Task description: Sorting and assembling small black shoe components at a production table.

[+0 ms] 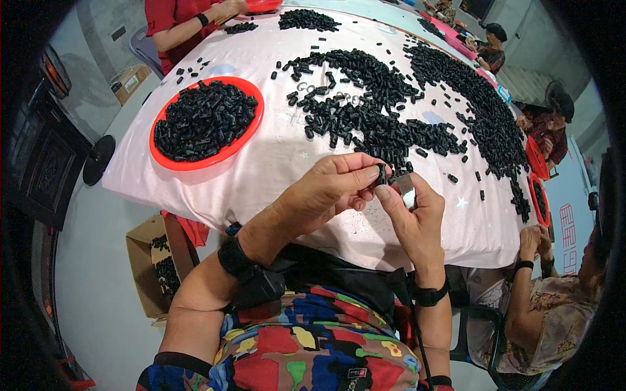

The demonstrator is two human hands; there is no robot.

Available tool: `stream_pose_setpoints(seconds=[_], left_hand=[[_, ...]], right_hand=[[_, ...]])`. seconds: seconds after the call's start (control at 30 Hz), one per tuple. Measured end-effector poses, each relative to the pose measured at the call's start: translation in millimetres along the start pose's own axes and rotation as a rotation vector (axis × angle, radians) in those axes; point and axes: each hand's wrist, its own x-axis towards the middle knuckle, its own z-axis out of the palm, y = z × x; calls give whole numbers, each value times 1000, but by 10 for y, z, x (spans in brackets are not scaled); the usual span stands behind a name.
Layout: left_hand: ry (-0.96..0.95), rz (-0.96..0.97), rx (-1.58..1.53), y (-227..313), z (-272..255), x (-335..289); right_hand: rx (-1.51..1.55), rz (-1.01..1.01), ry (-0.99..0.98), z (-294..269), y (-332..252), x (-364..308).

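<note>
Between the thumb and fingers of my left hand (326, 189) is a small black cylindrical piece (381, 174), held upright over the near side of the table. My right hand (420, 218) is closed around a flat, shiny metal blade (406, 190), its thumb tip reaching close to the black piece. Whether the blade touches the piece is too small to tell. Just beyond my hands, a large pile of similar black pieces (365, 120) spreads across the pale pink cloth (293, 218). To the left stands a round red tray (255, 133), heaped with the same pieces.
A cardboard box (140, 260) holding black pieces sits on the floor at left. Co-workers sit or stand around the table: one in a red top (171, 39) at far left, another person's hands (533, 242) at near right. More red trays (538, 199) line the right edge.
</note>
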Motion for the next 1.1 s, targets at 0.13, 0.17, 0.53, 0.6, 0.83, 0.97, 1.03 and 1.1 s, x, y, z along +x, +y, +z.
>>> stream_pose_setpoints(seconds=[0.13, 0.17, 0.53, 0.6, 0.83, 0.97, 1.03, 1.1], left_hand=[[-22, -26, 44, 14, 4, -7], [-27, -34, 47, 10, 3, -6], [-29, -46, 58, 4, 9, -6], [-39, -38, 55, -1, 9, -6], [-28, -56, 65, 4, 22, -3], [-28, -52, 48, -6, 22, -1], [-27, -48, 42, -10, 25, 0], [-28, -45, 29, -7, 37, -2]], right_hand=[[-11, 11, -28, -27, 47, 3], [-4, 16, -33, -26, 60, 2], [-76, -9, -45, -13, 141, 5], [-95, 0, -37, -7, 124, -1], [-152, -76, -4, 9, 182, -5], [-169, -70, -3, 7, 183, -3], [-183, -73, -3, 8, 193, -4], [-202, -79, 2, 4, 192, -4]])
